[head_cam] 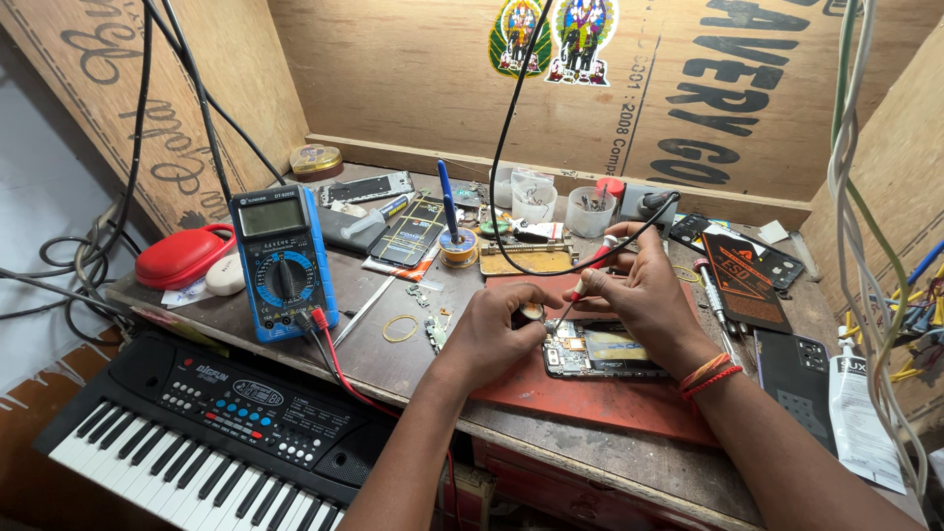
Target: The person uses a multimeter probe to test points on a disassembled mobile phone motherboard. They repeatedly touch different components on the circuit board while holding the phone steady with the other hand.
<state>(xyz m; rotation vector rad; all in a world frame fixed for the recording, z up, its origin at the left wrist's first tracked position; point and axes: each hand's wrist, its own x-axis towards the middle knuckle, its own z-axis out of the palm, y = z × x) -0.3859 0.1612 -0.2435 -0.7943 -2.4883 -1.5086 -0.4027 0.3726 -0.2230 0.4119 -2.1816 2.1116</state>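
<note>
Currently, a person is working at a cluttered wooden bench, seen from above.
Right hand: the right hand is gripping a red-handled probe, its black cable looping upward and its tip pointing down toward the opened phone.
Left hand: the left hand is curling around a small round part, pinching it just beside the phone's left end.
Phone: it is lying flat on a red mat, between and below both hands.
Nearby: a blue multimeter is standing to the left, red and black leads trailing from it.
Front left: a black keyboard is sitting below the bench edge.
</note>
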